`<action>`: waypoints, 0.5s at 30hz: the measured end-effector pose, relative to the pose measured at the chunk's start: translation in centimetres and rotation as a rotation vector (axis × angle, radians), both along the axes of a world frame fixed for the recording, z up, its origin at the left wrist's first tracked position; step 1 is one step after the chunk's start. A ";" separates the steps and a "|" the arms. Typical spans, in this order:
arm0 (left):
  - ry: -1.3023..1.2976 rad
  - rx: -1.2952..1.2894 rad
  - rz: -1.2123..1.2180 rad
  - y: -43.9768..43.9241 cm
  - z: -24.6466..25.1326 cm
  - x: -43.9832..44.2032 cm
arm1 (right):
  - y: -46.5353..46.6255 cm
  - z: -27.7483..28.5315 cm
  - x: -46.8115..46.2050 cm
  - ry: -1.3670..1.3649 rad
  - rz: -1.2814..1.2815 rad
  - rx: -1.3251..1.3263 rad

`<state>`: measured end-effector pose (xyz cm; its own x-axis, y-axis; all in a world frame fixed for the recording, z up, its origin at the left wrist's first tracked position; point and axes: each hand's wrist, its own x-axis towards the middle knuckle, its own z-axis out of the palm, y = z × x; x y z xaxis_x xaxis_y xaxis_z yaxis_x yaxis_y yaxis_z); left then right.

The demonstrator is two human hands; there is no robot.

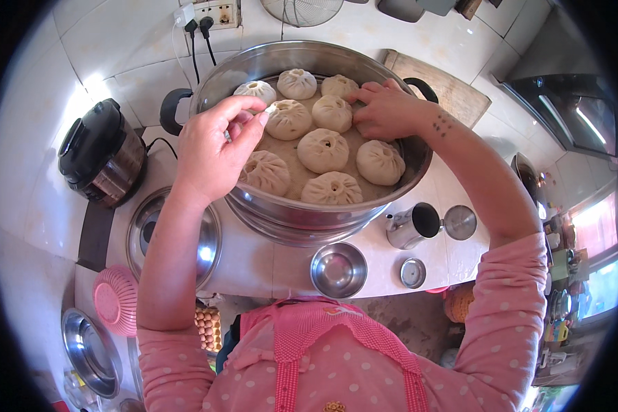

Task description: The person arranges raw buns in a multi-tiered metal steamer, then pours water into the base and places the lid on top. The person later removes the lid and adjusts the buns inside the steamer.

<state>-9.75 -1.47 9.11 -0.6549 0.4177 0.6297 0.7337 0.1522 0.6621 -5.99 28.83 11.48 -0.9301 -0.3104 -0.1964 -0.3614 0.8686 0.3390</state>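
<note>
Several pleated steamed buns (323,150) sit spaced apart on a pale cloth liner inside a large round metal steamer pot (309,207) with black side handles. My left hand (220,141) is over the pot's left rim, thumb and index finger bent towards each other beside a bun (287,119); whether it touches one is unclear. At the right inner side, my right hand (383,110) reaches down into the pot, its fingers next to the upper right buns (331,113). What lies beneath those fingers is hidden.
A black electric cooker (103,154) and a metal lid (213,247) stand left. In front are a steel bowl (338,270), a metal pitcher (409,226) and a small dish (412,273). A wooden board (435,87) leans behind, right. A pink basket (114,301) is lower left.
</note>
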 end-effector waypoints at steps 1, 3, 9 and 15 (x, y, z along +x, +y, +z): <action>-0.004 -0.004 -0.002 0.0 0.0 0.0 | 0.1 0.0 0.1 0.008 0.003 0.026; -0.012 -0.013 -0.002 0.0 0.0 0.0 | -0.2 0.0 0.3 0.024 0.011 0.075; -0.006 -0.001 0.000 0.0 -0.2 -0.2 | 1.4 1.5 1.8 0.154 -0.062 -0.004; -0.009 -0.028 0.004 -0.2 0.0 -0.2 | -0.6 0.9 1.0 -0.025 -0.093 0.005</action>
<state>-9.96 -1.63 9.07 -0.6623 0.4322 0.6120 0.7271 0.1738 0.6642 -5.00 28.25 12.38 -0.9496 -0.2217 -0.2215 -0.2876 0.8973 0.3348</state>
